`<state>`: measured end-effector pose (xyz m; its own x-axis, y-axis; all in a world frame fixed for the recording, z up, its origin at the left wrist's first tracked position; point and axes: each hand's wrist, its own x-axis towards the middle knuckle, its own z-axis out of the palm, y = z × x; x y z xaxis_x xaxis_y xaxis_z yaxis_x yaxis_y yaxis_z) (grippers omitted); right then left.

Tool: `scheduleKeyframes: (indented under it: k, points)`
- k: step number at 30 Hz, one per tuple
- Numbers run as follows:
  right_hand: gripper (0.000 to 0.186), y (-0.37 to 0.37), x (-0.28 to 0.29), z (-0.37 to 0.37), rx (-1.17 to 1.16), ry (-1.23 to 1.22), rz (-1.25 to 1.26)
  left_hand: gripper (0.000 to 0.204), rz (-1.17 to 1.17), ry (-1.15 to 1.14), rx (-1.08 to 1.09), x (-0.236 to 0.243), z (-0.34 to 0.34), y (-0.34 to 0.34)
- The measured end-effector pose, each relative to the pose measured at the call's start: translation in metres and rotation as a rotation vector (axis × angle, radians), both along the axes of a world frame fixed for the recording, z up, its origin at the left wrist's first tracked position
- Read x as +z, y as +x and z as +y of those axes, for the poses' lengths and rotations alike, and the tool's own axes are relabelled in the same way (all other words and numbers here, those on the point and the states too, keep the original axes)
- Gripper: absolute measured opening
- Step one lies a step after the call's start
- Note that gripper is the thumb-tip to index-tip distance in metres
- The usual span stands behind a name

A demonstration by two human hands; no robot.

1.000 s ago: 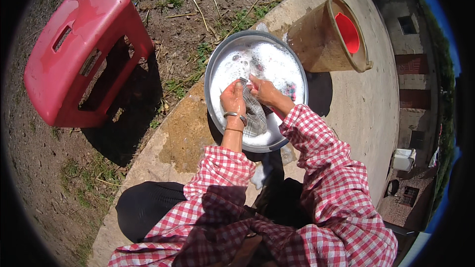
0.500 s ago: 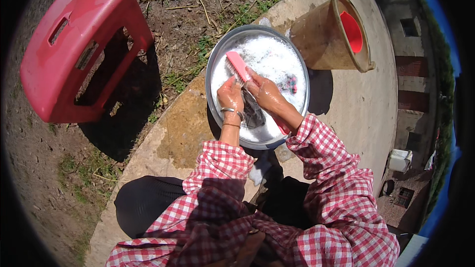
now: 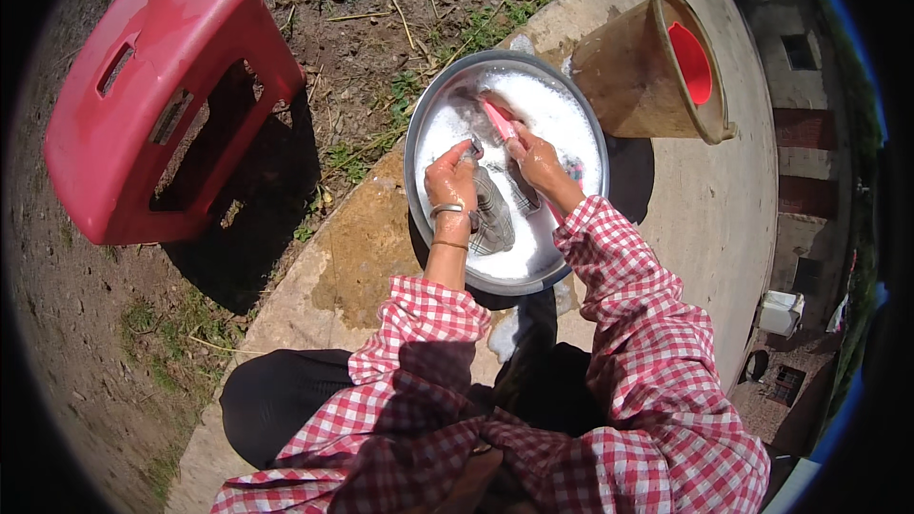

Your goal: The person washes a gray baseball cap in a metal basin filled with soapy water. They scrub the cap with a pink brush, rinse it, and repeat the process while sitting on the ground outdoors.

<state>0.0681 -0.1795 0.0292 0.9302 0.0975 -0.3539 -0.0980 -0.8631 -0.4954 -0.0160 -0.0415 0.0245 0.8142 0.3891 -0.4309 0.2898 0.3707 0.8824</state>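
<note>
A round metal basin [image 3: 412, 167] full of white suds [image 3: 545, 100] stands in front of me. Over its left half my left hand [image 3: 449, 183] is closed on a wet grey checked cloth [image 3: 491, 221], which hangs down into the foam. My right hand [image 3: 543, 169] grips a pink scrubbing brush [image 3: 498, 120], its head tilted toward the far side of the basin. The brush's bristles are hidden. More dark checked fabric lies below the right hand, and a small colourful bit of cloth [image 3: 575, 171] shows in the suds to its right.
A brown bucket [image 3: 624, 71] with a red vessel [image 3: 690, 64] in it leans at the far right of the basin. At the left a red plastic stool [image 3: 205, 9] stands on bare soil. Wet concrete [image 3: 362, 247] surrounds the basin; a building [image 3: 800, 152] lies far right.
The brush has moved right and away from my left hand, following my right hand. More of the grey checked cloth now shows beneath my left hand.
</note>
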Motion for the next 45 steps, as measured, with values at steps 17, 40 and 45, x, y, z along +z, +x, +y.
scheduleKeyframes:
  k: [17, 40, 45]
  points:
    - [0.045, -0.022, 0.084, 0.045, 0.242, -0.002, -0.024, 0.036, -0.084, -0.211, 0.125, 0.000, -0.018, -0.005]
    - [0.047, -0.093, 0.102, -0.003, 0.241, 0.153, 0.317, 0.036, 0.037, -0.488, 0.202, -0.011, -0.014, 0.003]
    - [0.046, -0.045, 0.060, 0.035, 0.230, 0.096, 0.042, 0.042, -0.017, -0.287, 0.098, -0.010, -0.022, -0.011]
